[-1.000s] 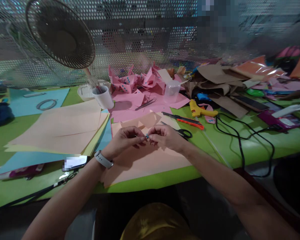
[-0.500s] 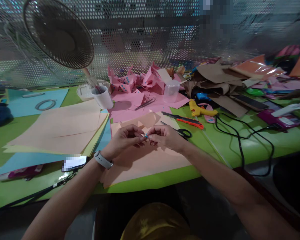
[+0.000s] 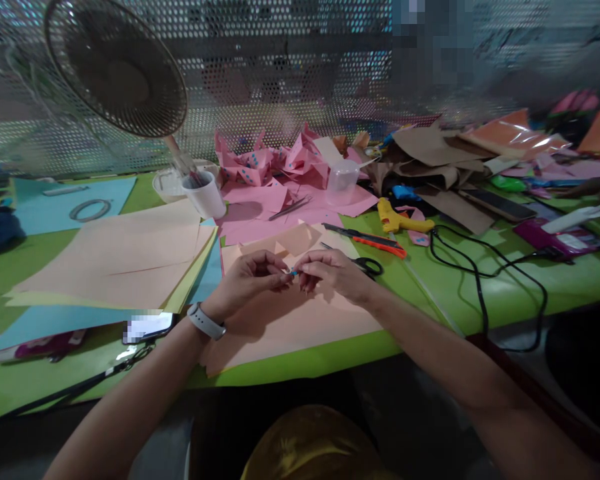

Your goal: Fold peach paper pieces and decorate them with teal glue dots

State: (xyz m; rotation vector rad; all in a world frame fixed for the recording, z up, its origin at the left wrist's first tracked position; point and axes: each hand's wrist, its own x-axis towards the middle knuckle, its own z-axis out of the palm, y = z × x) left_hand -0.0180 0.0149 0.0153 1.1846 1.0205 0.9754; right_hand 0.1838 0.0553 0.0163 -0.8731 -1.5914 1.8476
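A tiny blue piece [image 3: 293,271], too small to make out in kind, sits between the fingertips of both hands. My left hand [image 3: 255,280], with a pale watch band [image 3: 206,321] at the wrist, pinches it from one side. From the other side my right hand [image 3: 327,272] pinches it with thumb and forefinger. Both hands are just above a peach paper sheet [image 3: 300,333]. Behind them lies a folded peach paper piece [image 3: 300,239]. Close to my right hand are black-handled scissors [image 3: 370,267], partly hidden, and an orange box cutter [image 3: 380,245].
A yellow glue gun [image 3: 403,219] with a black cord lies to the right. Pink folded paper [image 3: 260,163], a clear cup [image 3: 343,181] and a white cup [image 3: 204,195] stand behind. Stacked paper sheets [image 3: 115,250], a phone [image 3: 149,328] and a fan [image 3: 120,73] are at left.
The fingers of my right hand have shifted slightly at the tiny blue piece. My left hand stays nearly in place, and the things on the table have not moved.
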